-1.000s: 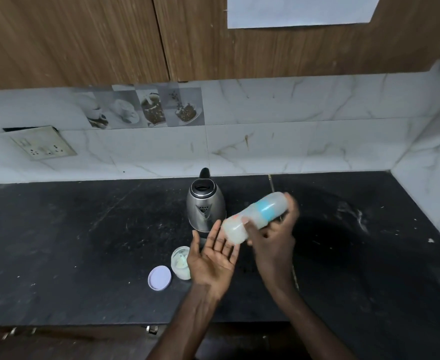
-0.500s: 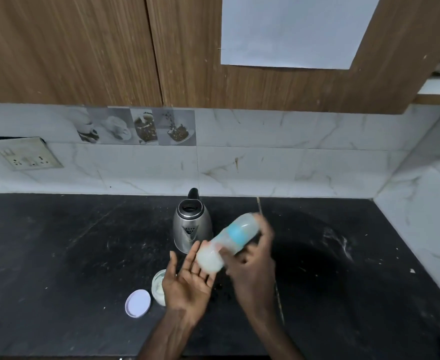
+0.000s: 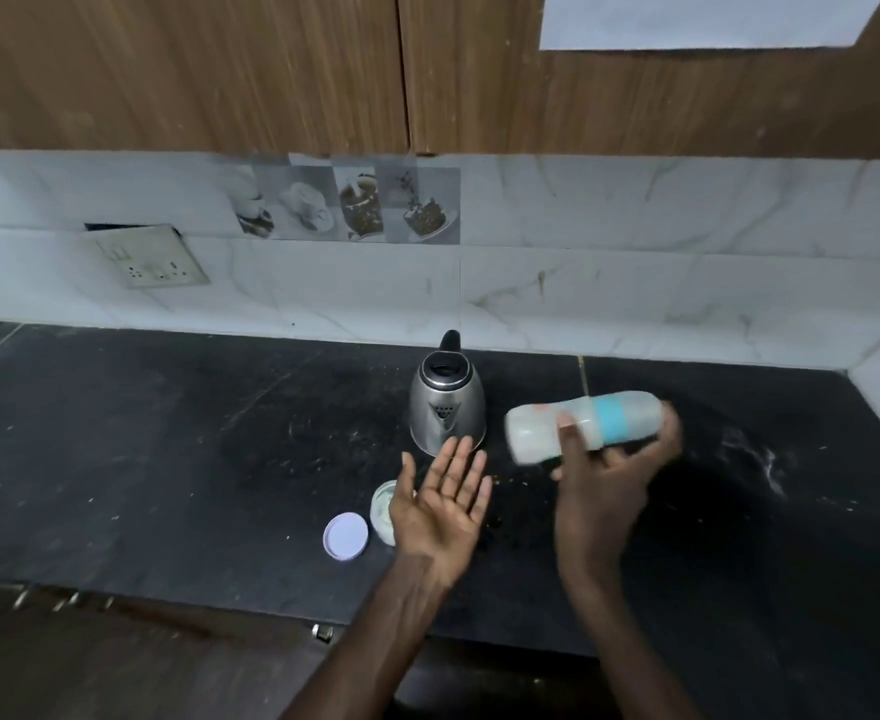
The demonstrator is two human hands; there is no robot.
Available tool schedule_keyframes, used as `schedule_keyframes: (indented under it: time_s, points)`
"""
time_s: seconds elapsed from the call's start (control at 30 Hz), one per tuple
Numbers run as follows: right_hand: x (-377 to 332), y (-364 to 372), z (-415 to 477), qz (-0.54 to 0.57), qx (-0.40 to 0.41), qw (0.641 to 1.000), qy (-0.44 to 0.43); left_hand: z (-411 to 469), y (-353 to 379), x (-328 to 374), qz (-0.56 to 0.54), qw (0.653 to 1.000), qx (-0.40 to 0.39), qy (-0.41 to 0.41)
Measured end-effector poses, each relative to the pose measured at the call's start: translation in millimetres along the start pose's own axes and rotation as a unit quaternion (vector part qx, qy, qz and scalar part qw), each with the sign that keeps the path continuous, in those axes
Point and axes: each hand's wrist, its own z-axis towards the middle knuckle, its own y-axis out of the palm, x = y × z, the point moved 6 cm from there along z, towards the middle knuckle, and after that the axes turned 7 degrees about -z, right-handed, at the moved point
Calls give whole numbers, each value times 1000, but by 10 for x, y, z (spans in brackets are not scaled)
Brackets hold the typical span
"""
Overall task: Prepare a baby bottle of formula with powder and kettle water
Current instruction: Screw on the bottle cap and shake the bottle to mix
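Note:
My right hand [image 3: 601, 491] grips a baby bottle [image 3: 583, 427] with a blue band, held almost level above the black counter [image 3: 168, 459], its milky base pointing left. My left hand [image 3: 440, 504] is open, palm up, a short way left of the bottle's base and apart from it. A steel kettle [image 3: 445, 407] with a black handle stands just behind my left hand. A small open powder jar [image 3: 383, 510] sits on the counter, partly hidden by my left hand, with its pale round lid [image 3: 345, 535] lying flat to its left.
A marble-tiled wall [image 3: 635, 283] runs behind the counter and turns forward at the right. A socket plate [image 3: 149, 257] hangs on the wall at the left. Wooden cupboards [image 3: 220, 70] are overhead. Powder specks dot the counter around the kettle.
The bottle's base was touching my left palm; my right hand has now swung it up and to the right, away from the palm. My view also shifted.

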Motion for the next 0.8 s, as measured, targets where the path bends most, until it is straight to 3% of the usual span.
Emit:
schedule_keyframes:
  time_s: [0.1,0.13,0.17,0.23,0.3,0.33,0.43,0.47,0.5,0.63,0.67,0.77,0.8]
  points:
    - [197,215,-300,-126,-204,971,-8,-16,28,-50,-15,1000,-8,-8]
    - [199,189,-306,-134,-217,967,-17,-19,25,-54,-14,1000,-5,-7]
    - [149,126,-238,-123,-188,974,-28,-17,24,-44,-4,1000,0,-4]
    - [28,-51,-23,-53,-56,997,-23,-25,1,1,19,1000,5,3]
    - [7,-143,56,36,37,999,1,-23,-25,22,20,1000,7,4]
    - [36,-93,16,31,29,999,10,-29,-30,19,18,1000,9,3]
    - [254,168,-224,-103,-178,979,8,-39,-27,-50,11,1000,14,-4]
    - [295,164,-261,-117,-209,971,4,-34,-26,-71,10,1000,11,-8]
    - [269,114,-223,-109,-195,975,0,-25,-26,-77,16,1000,9,-9]
    - [121,-154,8,-4,3,1000,-2,2,-89,-46,47,999,16,-1]
    - [135,-126,-3,-18,-4,1000,0,0,-92,-58,44,999,18,-1]
    - [279,50,-169,-143,-163,976,-4,-7,-121,-152,47,999,16,-15]
    - [314,30,-185,-148,-162,976,-10,-18,-123,-176,55,998,10,-22]
